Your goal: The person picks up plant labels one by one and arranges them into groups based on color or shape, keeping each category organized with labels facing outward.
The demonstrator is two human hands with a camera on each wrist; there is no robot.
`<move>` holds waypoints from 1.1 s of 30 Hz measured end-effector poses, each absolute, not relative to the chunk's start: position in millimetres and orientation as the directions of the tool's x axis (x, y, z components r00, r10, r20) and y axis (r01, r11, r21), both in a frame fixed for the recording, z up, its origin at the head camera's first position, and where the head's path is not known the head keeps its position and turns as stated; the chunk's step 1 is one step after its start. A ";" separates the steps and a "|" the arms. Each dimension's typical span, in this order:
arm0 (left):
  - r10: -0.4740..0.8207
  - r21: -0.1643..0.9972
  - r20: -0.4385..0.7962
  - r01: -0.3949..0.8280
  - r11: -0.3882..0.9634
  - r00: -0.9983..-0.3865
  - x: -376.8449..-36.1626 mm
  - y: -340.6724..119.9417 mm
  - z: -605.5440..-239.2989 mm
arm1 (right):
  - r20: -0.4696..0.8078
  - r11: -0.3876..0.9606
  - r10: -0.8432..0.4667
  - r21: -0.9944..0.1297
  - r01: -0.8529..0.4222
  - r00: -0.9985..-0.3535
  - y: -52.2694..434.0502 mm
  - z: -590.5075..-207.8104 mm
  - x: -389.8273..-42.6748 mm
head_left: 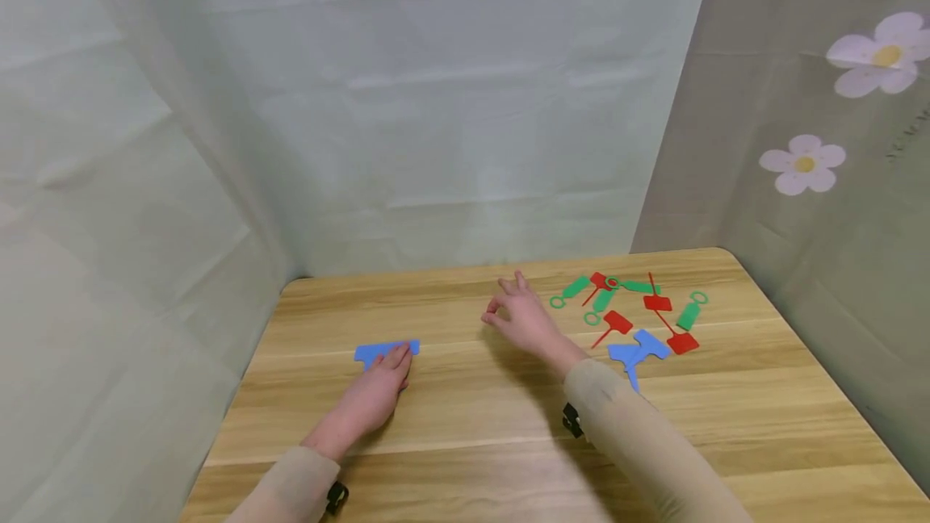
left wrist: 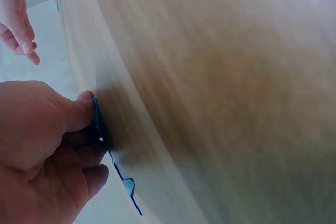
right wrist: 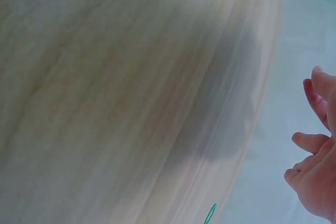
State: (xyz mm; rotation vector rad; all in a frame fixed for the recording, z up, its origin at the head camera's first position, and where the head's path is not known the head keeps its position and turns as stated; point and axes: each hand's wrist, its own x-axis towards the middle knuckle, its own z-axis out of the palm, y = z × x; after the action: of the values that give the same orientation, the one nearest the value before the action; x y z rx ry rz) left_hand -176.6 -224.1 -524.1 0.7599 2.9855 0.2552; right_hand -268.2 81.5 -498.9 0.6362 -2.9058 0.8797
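A blue T-shaped plastic tag lies toward the left of the wooden table. My left hand rests over it, fingertips on its right end, covering much of the stem. From the left wrist view, thumb and fingertips touch the thin tag, seen edge-on. Above the table's middle, my right hand is raised with loosely bent, spread fingers and holds nothing. In the right wrist view its fingers stand clear of the wood.
To the right lie several loose tags: two overlapping blue T-shaped ones, red T-shaped ones with thin stems, and green ones with ring ends. The wooden table meets hanging cloth at the back.
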 end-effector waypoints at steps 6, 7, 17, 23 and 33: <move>0.468 0.191 -0.016 0.456 0.869 -0.884 -175.9 -224.0 -525.5 | 0.174 0.760 -0.363 -0.513 -0.399 -0.916 83.1 -498.2 -268.8; 0.467 0.190 -0.018 0.456 0.870 -0.884 -176.0 -223.7 -525.2 | 0.177 0.762 -0.361 -0.510 -0.399 -0.916 83.9 -498.4 -269.1; 0.455 0.196 -0.033 0.440 0.876 -0.890 -178.5 -223.7 -524.6 | 0.189 0.751 -0.346 -0.532 -0.392 -0.919 98.6 -502.3 -268.7; 0.457 0.207 -0.017 0.444 0.872 -0.889 -178.4 -223.5 -522.8 | 0.176 0.751 -0.323 -0.550 -0.365 -0.930 114.3 -502.6 -267.9; 0.468 0.224 -0.022 0.452 0.863 -0.883 -177.5 -221.8 -520.6 | 0.187 0.745 -0.267 -0.582 -0.326 -0.945 148.6 -510.1 -266.2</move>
State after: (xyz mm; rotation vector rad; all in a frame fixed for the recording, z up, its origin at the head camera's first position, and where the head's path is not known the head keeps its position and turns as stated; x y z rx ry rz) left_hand -177.5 -221.8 -520.6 0.7318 2.9586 0.3280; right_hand -266.2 148.6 -510.1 0.4845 -2.8482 0.9762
